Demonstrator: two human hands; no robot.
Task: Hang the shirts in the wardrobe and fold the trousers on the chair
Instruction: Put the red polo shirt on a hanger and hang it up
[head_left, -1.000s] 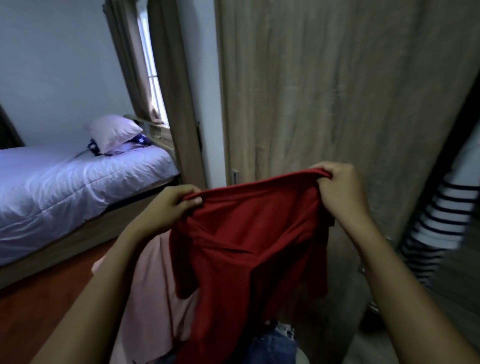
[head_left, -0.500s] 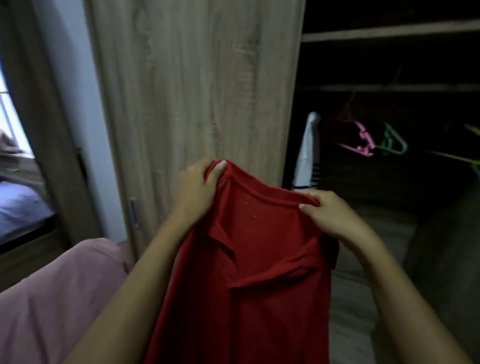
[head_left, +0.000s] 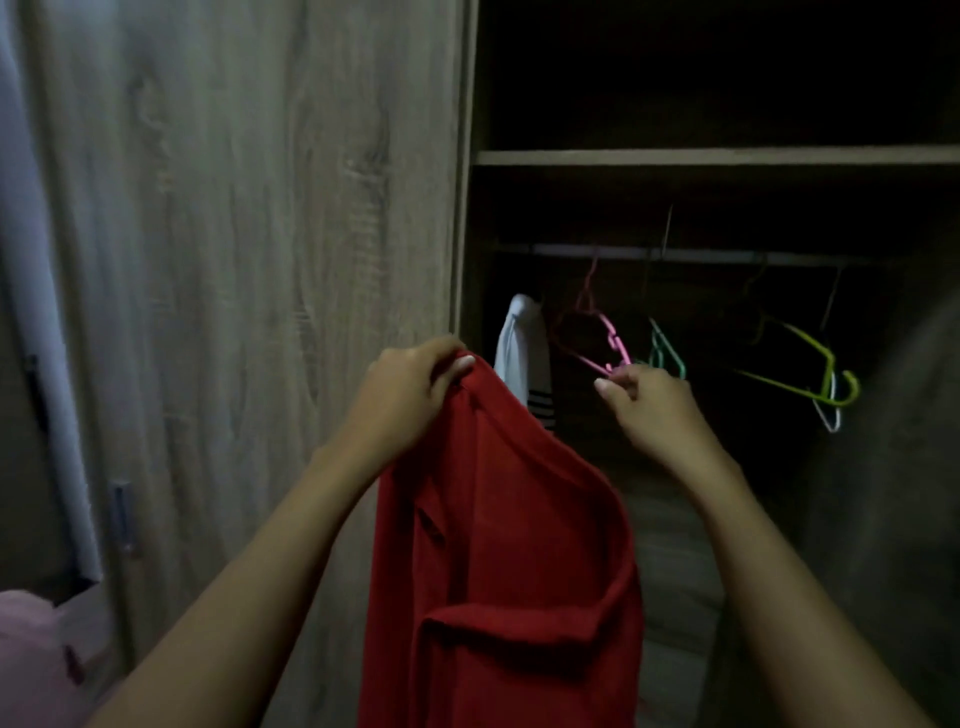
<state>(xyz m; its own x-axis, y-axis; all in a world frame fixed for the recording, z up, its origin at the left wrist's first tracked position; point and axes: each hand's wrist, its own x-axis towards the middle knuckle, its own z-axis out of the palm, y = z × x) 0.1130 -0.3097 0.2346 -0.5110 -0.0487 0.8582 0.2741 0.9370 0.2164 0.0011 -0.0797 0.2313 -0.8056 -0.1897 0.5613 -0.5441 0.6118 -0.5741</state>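
Note:
A red shirt (head_left: 504, 561) hangs down in front of me, and my left hand (head_left: 410, 384) grips its top edge near the collar. My right hand (head_left: 649, 400) has no hold on the shirt; its fingertips pinch the lower corner of a pink hanger (head_left: 605, 343) that hangs on the wardrobe rail (head_left: 675, 254). A white shirt with black stripes (head_left: 524, 353) hangs at the left end of the rail, just behind the red shirt.
The wardrobe's wooden door (head_left: 260, 260) fills the left half. A green hanger (head_left: 667, 353) and a yellow-green hanger (head_left: 810, 364) hang further right on the rail. A shelf (head_left: 717, 156) runs above it. Pink cloth (head_left: 31, 665) lies at the bottom left.
My right hand let go of the red shirt and reached up to the pink hanger. The shirt now hangs from my left hand alone. My view turned right, into the open wardrobe.

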